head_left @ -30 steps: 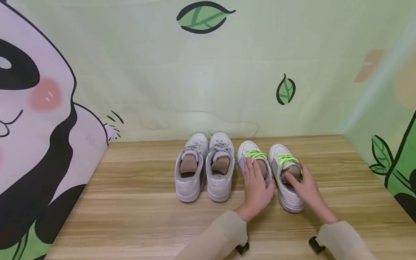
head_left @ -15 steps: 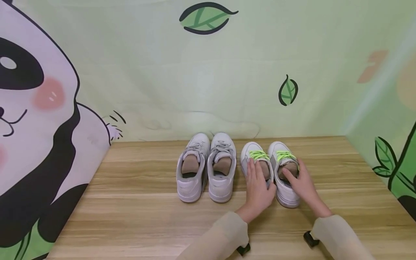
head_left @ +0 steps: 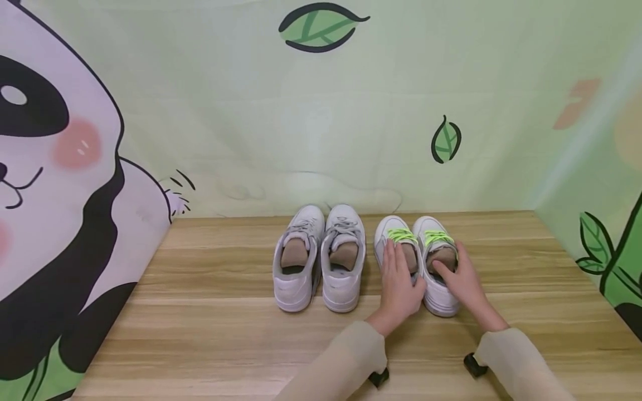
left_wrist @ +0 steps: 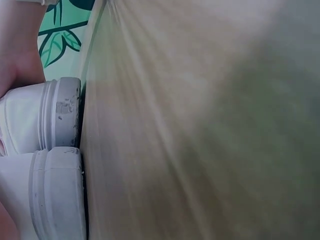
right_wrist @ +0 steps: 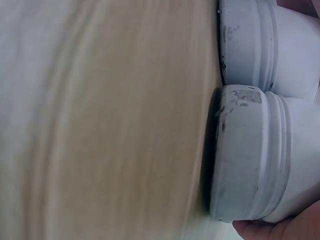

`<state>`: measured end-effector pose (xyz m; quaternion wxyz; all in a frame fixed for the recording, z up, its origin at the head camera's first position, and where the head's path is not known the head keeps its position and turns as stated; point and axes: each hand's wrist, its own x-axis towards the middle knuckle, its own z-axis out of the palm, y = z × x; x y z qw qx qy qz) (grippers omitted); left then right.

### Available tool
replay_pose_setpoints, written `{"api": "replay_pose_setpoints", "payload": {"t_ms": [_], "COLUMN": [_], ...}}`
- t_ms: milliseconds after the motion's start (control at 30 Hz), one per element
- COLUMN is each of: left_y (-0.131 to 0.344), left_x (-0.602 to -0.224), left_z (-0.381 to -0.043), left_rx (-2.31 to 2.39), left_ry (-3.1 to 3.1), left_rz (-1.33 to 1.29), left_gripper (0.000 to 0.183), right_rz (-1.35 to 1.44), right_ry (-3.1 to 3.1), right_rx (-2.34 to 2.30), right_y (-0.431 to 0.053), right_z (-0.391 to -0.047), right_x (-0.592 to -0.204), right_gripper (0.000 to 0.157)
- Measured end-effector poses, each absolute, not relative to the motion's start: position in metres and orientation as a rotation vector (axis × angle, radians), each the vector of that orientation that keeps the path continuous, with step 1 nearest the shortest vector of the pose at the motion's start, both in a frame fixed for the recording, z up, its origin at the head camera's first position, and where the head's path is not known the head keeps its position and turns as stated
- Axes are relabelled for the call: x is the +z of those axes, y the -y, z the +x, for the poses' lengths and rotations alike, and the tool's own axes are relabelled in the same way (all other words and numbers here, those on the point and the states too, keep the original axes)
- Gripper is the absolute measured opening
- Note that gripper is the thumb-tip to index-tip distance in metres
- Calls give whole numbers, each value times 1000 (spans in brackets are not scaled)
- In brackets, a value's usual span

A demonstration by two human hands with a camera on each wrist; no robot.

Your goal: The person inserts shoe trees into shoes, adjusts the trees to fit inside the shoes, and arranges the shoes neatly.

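Note:
Two white sneakers with neon-green laces stand side by side on the wooden surface, toes toward the back wall. My left hand point(head_left: 400, 289) holds the left sneaker point(head_left: 387, 229), fingers along its outer side and thumb on its inner side. My right hand point(head_left: 465, 281) grips the right sneaker point(head_left: 441, 301), thumb inside the opening, fingers on the outer side. In the left wrist view the left sneaker's heel point(left_wrist: 62, 195) is against the right one's heel point(left_wrist: 62, 107). The right wrist view shows the right heel point(right_wrist: 245, 155) beside the left heel point(right_wrist: 245, 45).
Another white pair, a left shoe point(head_left: 292, 289) and a right shoe point(head_left: 342, 289) with grey laces, stands just to the left. Behind the wooden surface point(head_left: 210, 323) rises a green wall cloth point(head_left: 241, 111) printed with leaves and a panda.
The right green-laced sneaker has moved left and slightly forward in my right hand, straightening and closing the gap to the left one. My left hand stays on the left sneaker.

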<state>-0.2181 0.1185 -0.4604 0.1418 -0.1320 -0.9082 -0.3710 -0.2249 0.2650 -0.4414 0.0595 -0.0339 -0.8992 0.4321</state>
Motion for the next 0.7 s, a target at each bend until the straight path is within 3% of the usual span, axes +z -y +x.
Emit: {"api": "replay_pose_setpoints", "payload": {"t_ms": [700], "left_y": [-118], "left_x": [-459], "left_z": [-221], "left_rx": [-1062], "left_ry": [2647], "left_rz": [-418], "left_gripper": [77], "right_rz": [-71], "right_ry": [2777], "right_rx": [1348], "right_y": [-276], "right_z": [-225], "right_x": [-437], "right_gripper": [73]}}
